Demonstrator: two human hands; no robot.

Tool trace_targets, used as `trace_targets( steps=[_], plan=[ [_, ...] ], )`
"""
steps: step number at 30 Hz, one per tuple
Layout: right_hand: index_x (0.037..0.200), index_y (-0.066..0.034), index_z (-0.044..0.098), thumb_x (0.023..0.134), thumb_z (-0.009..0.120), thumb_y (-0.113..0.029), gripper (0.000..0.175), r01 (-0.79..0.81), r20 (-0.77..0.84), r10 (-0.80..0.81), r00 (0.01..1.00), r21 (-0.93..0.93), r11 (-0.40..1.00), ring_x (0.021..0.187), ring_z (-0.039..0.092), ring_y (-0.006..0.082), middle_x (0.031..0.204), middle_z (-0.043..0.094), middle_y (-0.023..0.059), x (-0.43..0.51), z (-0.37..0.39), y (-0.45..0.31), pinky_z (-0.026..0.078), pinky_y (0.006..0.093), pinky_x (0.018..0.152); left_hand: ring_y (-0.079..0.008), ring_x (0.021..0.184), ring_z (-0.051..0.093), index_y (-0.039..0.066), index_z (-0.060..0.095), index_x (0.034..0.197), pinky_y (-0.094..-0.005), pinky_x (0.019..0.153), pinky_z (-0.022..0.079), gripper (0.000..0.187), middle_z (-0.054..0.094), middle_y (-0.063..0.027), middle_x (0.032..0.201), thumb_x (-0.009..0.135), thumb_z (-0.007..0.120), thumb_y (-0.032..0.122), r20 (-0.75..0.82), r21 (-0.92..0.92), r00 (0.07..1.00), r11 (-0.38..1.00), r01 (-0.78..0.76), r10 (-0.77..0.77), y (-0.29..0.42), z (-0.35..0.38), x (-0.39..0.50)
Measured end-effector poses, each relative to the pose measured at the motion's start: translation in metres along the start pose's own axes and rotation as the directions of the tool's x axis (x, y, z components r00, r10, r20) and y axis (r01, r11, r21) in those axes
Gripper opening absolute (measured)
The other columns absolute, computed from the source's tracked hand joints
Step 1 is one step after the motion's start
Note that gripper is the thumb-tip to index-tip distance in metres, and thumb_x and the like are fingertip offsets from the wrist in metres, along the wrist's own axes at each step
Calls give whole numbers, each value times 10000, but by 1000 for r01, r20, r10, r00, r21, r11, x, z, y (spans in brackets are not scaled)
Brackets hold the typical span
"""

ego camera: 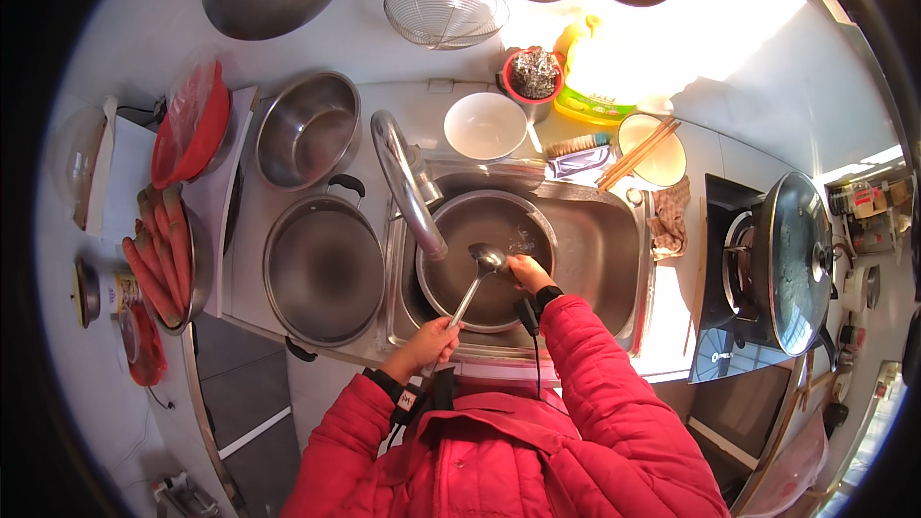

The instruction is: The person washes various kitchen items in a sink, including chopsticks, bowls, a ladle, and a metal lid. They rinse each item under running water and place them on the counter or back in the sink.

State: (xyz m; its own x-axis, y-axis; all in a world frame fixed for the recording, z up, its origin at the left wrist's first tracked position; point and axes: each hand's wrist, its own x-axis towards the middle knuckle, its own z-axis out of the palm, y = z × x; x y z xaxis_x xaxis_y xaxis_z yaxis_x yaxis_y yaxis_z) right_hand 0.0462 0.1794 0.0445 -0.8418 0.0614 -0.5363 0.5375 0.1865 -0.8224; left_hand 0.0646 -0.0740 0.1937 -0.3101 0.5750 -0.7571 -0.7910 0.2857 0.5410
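My left hand [434, 342] grips the handle of a metal ladle [491, 257], whose bowl is over a round metal basin [424, 259] standing in the left part of the steel sink [608, 259]. At the ladle's bowl is my right hand [529, 273], its fingers near or on the bowl's edge; whether they hold anything cannot be seen. Above the basin's left side hangs the curved spout of the chrome faucet [406, 187]. Water or a wet bottom shows inside the basin.
Left of the sink are a two-handled pot [324, 270], a steel bowl [309, 131] and carrots [160, 252] in another bowl. Behind it stand a white bowl [486, 126], a scrub brush [578, 146] and a bowl with chopsticks [639, 153] across it. A lidded pan [795, 262] sits on the stove at right.
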Motion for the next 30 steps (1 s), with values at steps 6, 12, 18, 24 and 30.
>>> trace_targets(
  steps=[6, 12, 18, 24, 30],
  plan=[
    [926, -35, 575, 727, 501, -120, 229, 207, -90, -223, 971, -157, 966, 695, 587, 270, 763, 590, 167, -38, 3, -43, 448, 317, 626, -104, 477, 468, 10, 458, 1003, -213, 400, 398, 547, 518, -60, 675, 851, 256, 495, -110, -66, 994, 998, 15, -22, 4, -13, 32],
    [865, -85, 561, 703, 548, -141, 172, 773, 311, -708, 634, -277, 571, 727, 535, 262, 821, 550, 76, -104, 43, -98, 429, 343, 653, -94, 472, 476, 34, 477, 943, -194, 375, 373, 584, 532, -44, 681, 844, 187, 532, -124, 8, 992, 1000, -12, 13, 11, -9, 31],
    [863, -128, 566, 677, 513, -119, 193, 720, 480, -576, 662, -619, 312, 726, 522, 195, 901, 532, -9, -79, 50, -75, 428, 294, 634, -139, 482, 517, 15, 431, 1030, -192, 340, 357, 469, 564, -102, 813, 881, 233, 413, -110, 86, 991, 992, 87, -78, 13, 0, 24],
    [881, -132, 581, 732, 481, -148, 180, 313, 215, -304, 928, -894, 321, 851, 511, 215, 940, 530, 1, -22, 15, -39, 426, 334, 693, -64, 428, 451, 31, 419, 1046, -166, 299, 289, 323, 550, -75, 800, 865, 366, 293, -109, 71, 990, 993, 93, -85, 12, 2, 20],
    [818, -41, 552, 742, 504, -261, 238, 237, -118, -453, 883, -722, 650, 861, 510, 297, 891, 544, 87, -44, 25, -34, 419, 406, 687, -62, 410, 437, 44, 419, 1062, -163, 309, 314, 309, 524, -55, 747, 872, 361, 281, -95, 112, 995, 994, -4, 15, 11, 7, 8]
  ],
)
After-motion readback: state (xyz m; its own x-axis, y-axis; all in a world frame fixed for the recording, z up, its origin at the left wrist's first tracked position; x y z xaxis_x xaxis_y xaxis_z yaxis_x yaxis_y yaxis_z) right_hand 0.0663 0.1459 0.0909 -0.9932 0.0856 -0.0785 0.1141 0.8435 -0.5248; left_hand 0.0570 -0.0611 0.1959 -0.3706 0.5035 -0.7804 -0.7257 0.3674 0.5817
